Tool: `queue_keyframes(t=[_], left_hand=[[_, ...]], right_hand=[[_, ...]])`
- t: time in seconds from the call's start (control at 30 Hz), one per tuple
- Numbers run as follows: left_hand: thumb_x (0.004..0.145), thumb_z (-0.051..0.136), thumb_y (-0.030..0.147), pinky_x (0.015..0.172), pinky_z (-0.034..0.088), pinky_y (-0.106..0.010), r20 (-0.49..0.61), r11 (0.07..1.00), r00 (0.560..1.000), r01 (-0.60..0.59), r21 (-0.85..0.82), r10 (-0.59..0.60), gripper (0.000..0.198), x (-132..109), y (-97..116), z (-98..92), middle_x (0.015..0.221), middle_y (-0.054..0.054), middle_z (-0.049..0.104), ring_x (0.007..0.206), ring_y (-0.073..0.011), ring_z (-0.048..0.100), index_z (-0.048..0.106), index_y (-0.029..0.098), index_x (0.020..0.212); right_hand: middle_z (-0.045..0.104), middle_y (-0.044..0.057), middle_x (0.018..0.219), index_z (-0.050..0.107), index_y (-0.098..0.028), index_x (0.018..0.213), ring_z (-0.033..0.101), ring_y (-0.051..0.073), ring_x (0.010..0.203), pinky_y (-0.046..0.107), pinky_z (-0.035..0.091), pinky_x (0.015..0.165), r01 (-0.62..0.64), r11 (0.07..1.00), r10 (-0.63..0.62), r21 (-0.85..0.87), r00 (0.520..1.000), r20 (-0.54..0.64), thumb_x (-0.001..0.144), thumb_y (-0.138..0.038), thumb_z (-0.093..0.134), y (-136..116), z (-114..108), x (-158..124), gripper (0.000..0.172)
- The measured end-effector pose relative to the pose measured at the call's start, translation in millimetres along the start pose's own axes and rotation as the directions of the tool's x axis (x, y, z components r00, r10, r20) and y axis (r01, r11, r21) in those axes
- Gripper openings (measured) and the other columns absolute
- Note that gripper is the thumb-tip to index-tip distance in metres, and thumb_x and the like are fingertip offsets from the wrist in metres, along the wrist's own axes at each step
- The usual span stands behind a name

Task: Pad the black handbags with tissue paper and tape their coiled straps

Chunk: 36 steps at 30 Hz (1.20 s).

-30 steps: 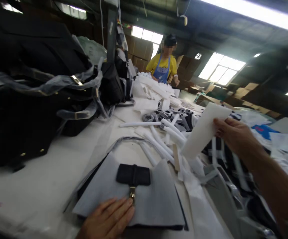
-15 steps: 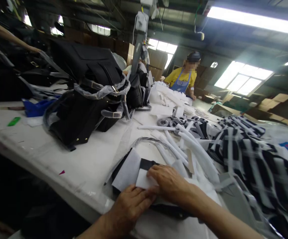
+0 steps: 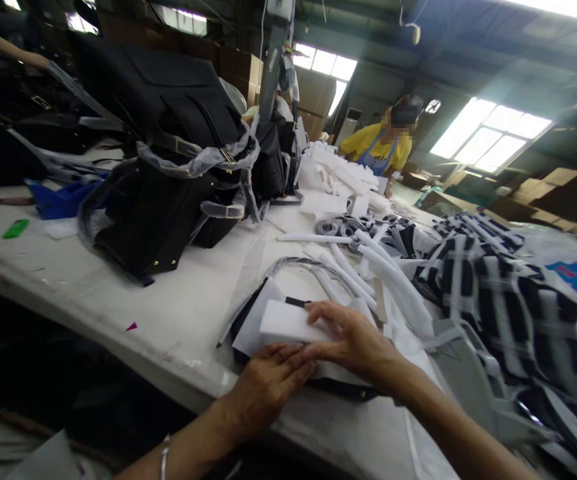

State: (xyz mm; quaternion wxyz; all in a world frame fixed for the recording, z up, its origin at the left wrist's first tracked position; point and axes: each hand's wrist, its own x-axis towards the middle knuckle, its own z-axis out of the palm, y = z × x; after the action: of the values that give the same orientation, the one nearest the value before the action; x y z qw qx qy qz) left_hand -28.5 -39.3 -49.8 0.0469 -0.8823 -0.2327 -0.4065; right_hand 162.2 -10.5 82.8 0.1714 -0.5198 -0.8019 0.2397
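Note:
A black bag lies at the table's front edge, with a strap wrapped in clear plastic looping out behind it. Across the bag rests a white foam sheet, its face smooth and its left end over a thinner white sheet. My right hand grips the foam sheet's right end between thumb and curled fingers. Along its near edge lie the stretched fingers of my left hand, which press flat on the bag. My fingertips nearly meet; part of the bag is hidden beneath my hands.
A big black bag with plastic-wrapped straps stands at left, beside a blue piece and a green object. White strips and black-and-white strap parts crowd the right. A person in yellow leans over the far end.
The white foam sheet now lies broader across the bag. My right hand's fingers have spread around its right end, while my left hand has flattened out. The view has tipped downward.

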Motion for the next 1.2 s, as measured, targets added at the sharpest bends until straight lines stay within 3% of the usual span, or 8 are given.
queue_keyframes(t=[0.13,0.2,0.37,0.5,0.83,1.03,1.2], left_hand=[[0.100,0.045,0.017,0.077,0.051,-0.030,0.048,0.998,0.997,0.061,-0.024,-0.059,0.029,-3,3,1.8,0.097,-0.006,0.072,0.089,-0.0162,0.067,0.059,0.016,0.126],[0.101,0.044,0.019,0.073,0.050,-0.030,0.072,0.997,0.995,0.066,-0.035,-0.063,0.029,-4,3,1.3,0.099,-0.005,0.072,0.089,-0.0157,0.066,0.058,0.017,0.127],[0.102,0.042,0.018,0.079,0.049,-0.032,0.092,0.996,0.994,0.066,-0.054,-0.061,0.032,-1,3,-1.7,0.115,-0.006,0.070,0.099,-0.0169,0.064,0.054,0.017,0.132],[0.101,0.041,0.015,0.082,0.049,-0.033,0.065,0.997,0.997,0.046,-0.055,-0.042,0.030,2,3,-2.8,0.112,-0.008,0.071,0.101,-0.0175,0.064,0.057,0.014,0.127],[0.101,0.041,0.015,0.095,0.049,-0.036,0.039,0.997,0.999,0.026,-0.073,-0.023,0.031,4,4,-5.2,0.118,-0.009,0.070,0.109,-0.0179,0.064,0.058,0.013,0.127],[0.101,0.039,0.013,0.086,0.054,-0.031,0.060,0.999,0.998,0.031,-0.033,-0.029,0.034,1,4,-4.2,0.115,-0.009,0.071,0.104,-0.0166,0.066,0.056,0.015,0.130],[0.102,0.041,0.015,0.076,0.054,-0.028,0.032,0.997,0.998,0.049,-0.056,-0.047,0.028,-1,5,-1.8,0.105,-0.007,0.074,0.092,-0.0157,0.069,0.060,0.015,0.123]], right_hand=[[0.065,0.012,0.129,0.068,-0.022,0.113,0.060,0.029,0.120,0.046,0.045,0.105,0.105,0.975,-0.070,-0.195,0.982,0.178,0.079,-0.036,0.078,4,17,-6,0.038],[0.059,0.014,0.137,0.066,-0.026,0.123,0.056,0.031,0.126,0.053,0.040,0.109,0.156,0.941,-0.092,-0.302,0.972,0.216,0.084,-0.035,0.073,13,15,-16,0.040],[0.066,0.012,0.129,0.068,-0.025,0.123,0.064,0.031,0.116,0.047,0.053,0.098,0.168,0.895,-0.133,-0.413,0.985,0.111,0.083,-0.022,0.069,30,13,-38,0.040],[0.071,0.010,0.121,0.070,-0.022,0.117,0.066,0.026,0.113,0.040,0.054,0.100,0.272,0.894,-0.284,-0.356,0.959,0.021,0.090,-0.021,0.061,30,25,-40,0.029],[0.072,0.013,0.115,0.066,-0.015,0.114,0.069,0.026,0.107,0.042,0.056,0.097,0.339,0.864,-0.387,-0.372,0.920,-0.061,0.086,-0.009,0.055,35,36,-40,0.031],[0.071,0.014,0.115,0.060,-0.013,0.122,0.068,0.024,0.108,0.038,0.057,0.097,0.406,0.798,-0.512,-0.445,0.846,-0.147,0.092,-0.008,0.048,27,43,-44,0.033],[0.071,0.016,0.117,0.060,-0.011,0.121,0.068,0.027,0.109,0.040,0.058,0.095,0.382,0.781,-0.503,-0.495,0.854,-0.135,0.090,-0.006,0.049,23,53,-54,0.034]])
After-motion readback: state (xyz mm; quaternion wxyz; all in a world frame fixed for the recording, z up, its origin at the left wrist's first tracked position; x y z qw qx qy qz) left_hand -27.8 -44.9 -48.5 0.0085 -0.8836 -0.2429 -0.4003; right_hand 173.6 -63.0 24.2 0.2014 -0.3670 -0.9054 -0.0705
